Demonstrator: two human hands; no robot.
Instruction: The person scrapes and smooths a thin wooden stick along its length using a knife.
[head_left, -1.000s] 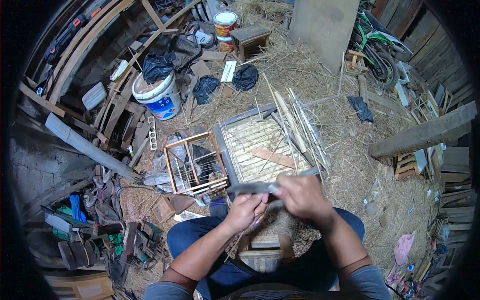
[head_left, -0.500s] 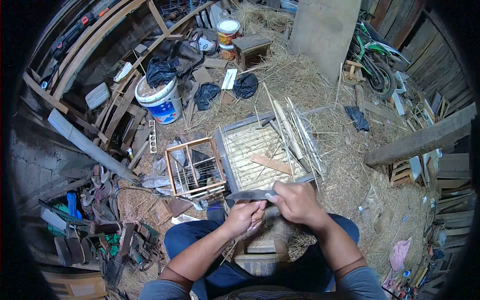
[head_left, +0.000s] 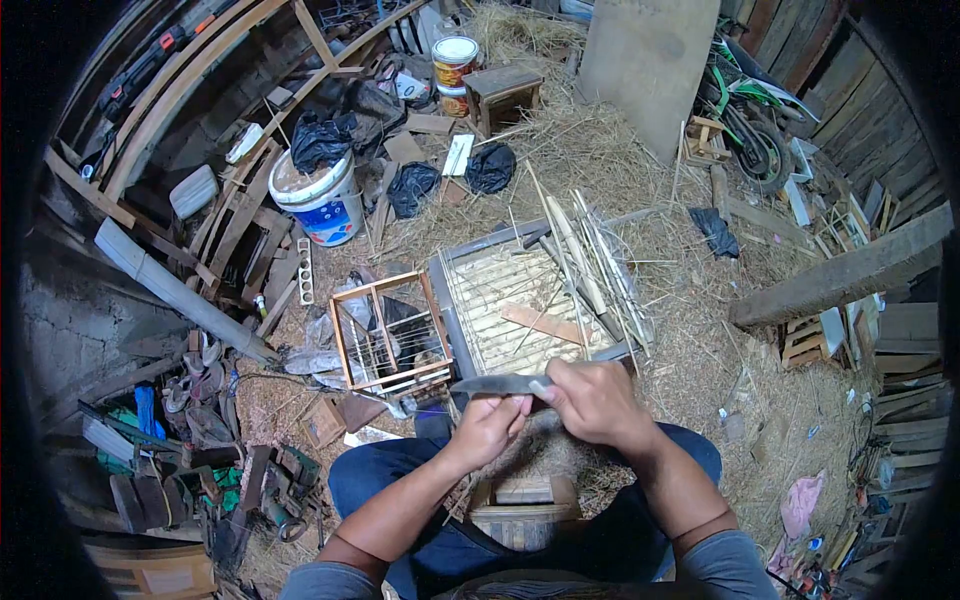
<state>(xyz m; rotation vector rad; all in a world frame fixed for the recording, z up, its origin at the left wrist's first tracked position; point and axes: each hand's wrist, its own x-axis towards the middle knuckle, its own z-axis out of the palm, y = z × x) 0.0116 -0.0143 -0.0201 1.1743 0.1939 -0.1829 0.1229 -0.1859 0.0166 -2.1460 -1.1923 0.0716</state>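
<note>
My right hand [head_left: 598,402] is closed around the handle end of a knife [head_left: 500,384]. Its broad grey blade points left, passing just above my left hand [head_left: 487,430]. The fingers of that hand are pinched together close under the blade; whatever they hold is too small or hidden to name. Beyond the knife lies a low slatted panel [head_left: 490,310] in a dark frame, with a flat wood strip [head_left: 545,325] and a bundle of thin split sticks [head_left: 590,265] on it. Left of the panel stands a small wooden-framed cage [head_left: 390,335] with thin bars.
Straw and shavings [head_left: 690,390] cover the floor. A white bucket [head_left: 318,200] topped with a black bag, a wooden stool [head_left: 503,95] and paint tins [head_left: 455,70] stand farther off. A thick beam [head_left: 840,270] juts in from the right, near a green motorbike [head_left: 750,110].
The blade's tip has risen slightly, so the knife lies more level. Both hands have shifted only a little, staying close together.
</note>
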